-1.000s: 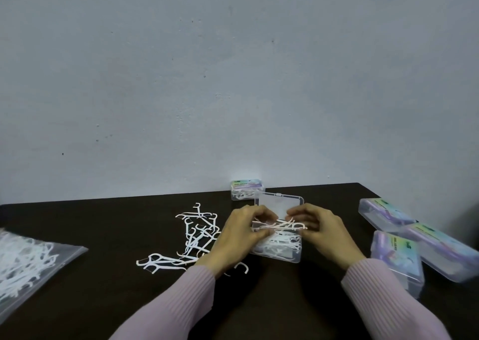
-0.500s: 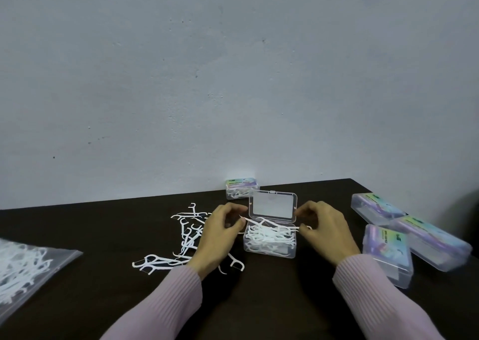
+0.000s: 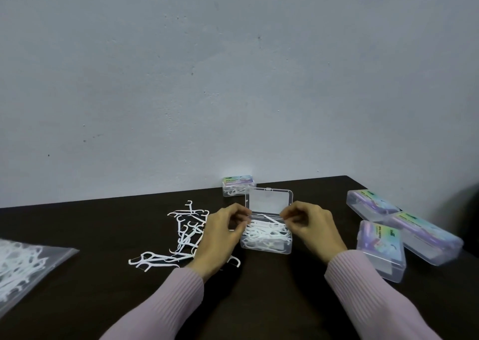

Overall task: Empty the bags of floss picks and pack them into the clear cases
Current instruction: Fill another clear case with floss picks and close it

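Note:
An open clear case (image 3: 267, 247) sits at the table's middle, packed with white floss picks, its lid (image 3: 268, 201) standing upright behind it. My left hand (image 3: 220, 236) is at the case's left end, with curled fingers gripping the rim. My right hand (image 3: 311, 225) is at the right end, where its curled fingertips pinch a floss pick (image 3: 272, 218) lying across the top of the heap. Loose floss picks (image 3: 186, 233) are scattered just left of my left hand. A clear bag (image 3: 23, 269) with more picks lies at the far left.
Three closed clear cases with coloured labels lie at the right: one at the back (image 3: 370, 205), one (image 3: 427, 238) behind the nearest (image 3: 381, 249). A small filled case (image 3: 238, 188) stands by the grey wall. The dark table (image 3: 259, 301) ends at the right rear corner.
Both hands were pressing down on the picks over the case. They have drawn apart to its two ends, uncovering the heap and the upright lid.

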Demonstrator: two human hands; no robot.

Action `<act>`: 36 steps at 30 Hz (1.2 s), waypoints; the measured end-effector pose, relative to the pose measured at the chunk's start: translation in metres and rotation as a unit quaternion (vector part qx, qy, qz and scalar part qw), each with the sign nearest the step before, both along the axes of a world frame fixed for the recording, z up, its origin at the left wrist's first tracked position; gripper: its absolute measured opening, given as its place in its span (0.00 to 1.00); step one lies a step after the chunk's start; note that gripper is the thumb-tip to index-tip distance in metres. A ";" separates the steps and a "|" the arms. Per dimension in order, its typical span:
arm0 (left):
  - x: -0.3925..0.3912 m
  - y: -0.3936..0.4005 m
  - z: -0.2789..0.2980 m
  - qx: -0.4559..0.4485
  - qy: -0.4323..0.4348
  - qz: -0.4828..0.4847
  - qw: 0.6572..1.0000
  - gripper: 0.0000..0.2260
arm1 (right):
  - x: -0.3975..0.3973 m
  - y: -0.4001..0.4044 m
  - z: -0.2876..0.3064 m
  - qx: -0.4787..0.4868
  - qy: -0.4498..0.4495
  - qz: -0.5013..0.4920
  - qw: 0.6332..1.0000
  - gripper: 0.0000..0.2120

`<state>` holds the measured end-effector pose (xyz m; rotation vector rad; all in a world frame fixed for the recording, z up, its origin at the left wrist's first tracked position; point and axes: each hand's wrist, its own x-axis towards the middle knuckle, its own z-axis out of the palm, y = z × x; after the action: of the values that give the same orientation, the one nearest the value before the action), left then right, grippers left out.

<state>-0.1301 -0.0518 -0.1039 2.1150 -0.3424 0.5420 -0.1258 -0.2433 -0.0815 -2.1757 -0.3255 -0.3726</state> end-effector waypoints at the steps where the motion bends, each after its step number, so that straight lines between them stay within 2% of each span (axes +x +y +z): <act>1: 0.000 0.000 -0.001 0.014 -0.008 0.002 1.000 0.13 | -0.001 0.000 0.000 -0.007 0.004 0.008 1.000 0.11; 4: 0.001 0.000 -0.002 0.045 -0.018 0.001 0.999 0.20 | -0.001 0.002 -0.002 -0.032 -0.004 0.023 0.999 0.13; 8: 0.001 -0.001 -0.002 0.058 -0.046 0.006 0.997 0.17 | 0.000 0.002 -0.004 -0.072 -0.027 0.032 0.997 0.13; 13: -0.002 -0.004 -0.002 -0.038 -0.019 0.001 0.999 0.13 | 0.000 0.005 -0.004 -0.045 -0.026 0.050 0.997 0.15; 15: -0.003 -0.003 0.000 -0.043 -0.017 0.002 0.999 0.12 | -0.001 0.007 -0.002 -0.034 -0.018 0.054 0.998 0.15; 19: -0.003 -0.003 -0.001 0.000 -0.022 -0.004 1.000 0.11 | -0.001 0.001 -0.001 -0.021 -0.051 0.006 0.998 0.13; 22: 0.000 -0.002 -0.004 0.043 -0.037 -0.002 0.998 0.15 | -0.001 -0.005 0.000 -0.048 -0.014 -0.023 0.998 0.11; 27: -0.002 -0.003 -0.002 0.076 -0.022 0.004 0.997 0.17 | -0.001 -0.004 0.002 -0.070 0.025 -0.018 0.997 0.14; 36: -0.001 -0.004 -0.002 0.082 -0.016 0.004 0.997 0.16 | -0.001 -0.004 0.001 -0.060 0.012 0.003 0.998 0.08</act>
<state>-0.1312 -0.0554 -0.1061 2.2674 -0.4102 0.5700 -0.1267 -0.2473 -0.0801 -2.2935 -0.3500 -0.3307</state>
